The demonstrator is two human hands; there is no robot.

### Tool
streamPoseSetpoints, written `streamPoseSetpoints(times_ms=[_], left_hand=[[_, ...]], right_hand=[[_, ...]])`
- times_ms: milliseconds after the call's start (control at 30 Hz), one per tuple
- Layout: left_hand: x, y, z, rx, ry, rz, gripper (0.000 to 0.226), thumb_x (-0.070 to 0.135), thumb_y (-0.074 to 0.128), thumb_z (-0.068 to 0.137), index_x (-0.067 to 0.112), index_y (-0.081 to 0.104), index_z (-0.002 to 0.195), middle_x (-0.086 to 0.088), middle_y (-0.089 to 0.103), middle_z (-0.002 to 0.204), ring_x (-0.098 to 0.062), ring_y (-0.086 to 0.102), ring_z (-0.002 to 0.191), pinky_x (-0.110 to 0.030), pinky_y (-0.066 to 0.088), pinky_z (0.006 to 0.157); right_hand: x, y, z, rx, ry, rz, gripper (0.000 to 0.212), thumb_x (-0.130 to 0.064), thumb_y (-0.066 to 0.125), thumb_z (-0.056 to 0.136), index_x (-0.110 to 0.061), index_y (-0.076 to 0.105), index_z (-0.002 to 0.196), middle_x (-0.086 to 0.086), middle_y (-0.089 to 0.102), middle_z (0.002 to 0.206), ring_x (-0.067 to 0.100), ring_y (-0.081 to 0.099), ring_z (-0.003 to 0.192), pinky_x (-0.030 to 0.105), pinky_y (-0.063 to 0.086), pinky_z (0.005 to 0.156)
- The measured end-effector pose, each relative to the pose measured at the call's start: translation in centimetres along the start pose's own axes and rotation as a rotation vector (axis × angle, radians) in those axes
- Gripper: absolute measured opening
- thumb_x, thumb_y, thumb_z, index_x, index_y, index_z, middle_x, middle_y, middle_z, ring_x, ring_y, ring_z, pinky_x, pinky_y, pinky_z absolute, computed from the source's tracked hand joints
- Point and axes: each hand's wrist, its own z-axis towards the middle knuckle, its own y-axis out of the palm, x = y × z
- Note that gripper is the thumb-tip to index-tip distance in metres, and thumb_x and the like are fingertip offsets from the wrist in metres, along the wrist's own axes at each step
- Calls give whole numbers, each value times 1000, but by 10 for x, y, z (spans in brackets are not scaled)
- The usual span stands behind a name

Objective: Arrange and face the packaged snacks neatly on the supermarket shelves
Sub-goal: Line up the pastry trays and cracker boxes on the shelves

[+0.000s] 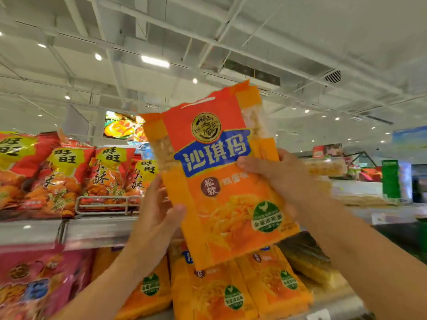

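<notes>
Left hand (159,211) and right hand (275,179) clamped on an orange snack bag (221,176), raised upright at twelve o'clock above the matching stack (233,289). Unshelved yet; red bags (69,179) at nine o'clock already faced.

Upper shelf (97,229): red snack bags (62,179) stand upright in a row, faces forward, behind a wire rail (108,204). Lower shelf (342,303): orange packs (231,289) stand side by side, touching; pink bags (39,280) sit to their left; one pack (307,262) lies tilted at the right end.
</notes>
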Motion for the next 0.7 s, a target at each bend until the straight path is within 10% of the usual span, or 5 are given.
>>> streamPoseSetpoints(times_ms=[200,700], left_hand=[[-2,-40,-91,69,-142,9,90,73,78,56,57,36,134,19,66,117,-10,70,100,-26,59,68],[-63,-116,-224,143,-651,193,62,47,68,78,46,42,134,29,67,110,0,69,94,-18,57,64]], right_hand=[[97,58,-93,16,269,296,44,-23,87,66,-20,71,107,18,72,106,39,71,93,52,58,72],[236,148,-173,148,717,318,64,-24,89,60,-29,55,114,9,76,93,31,74,83,45,60,65]])
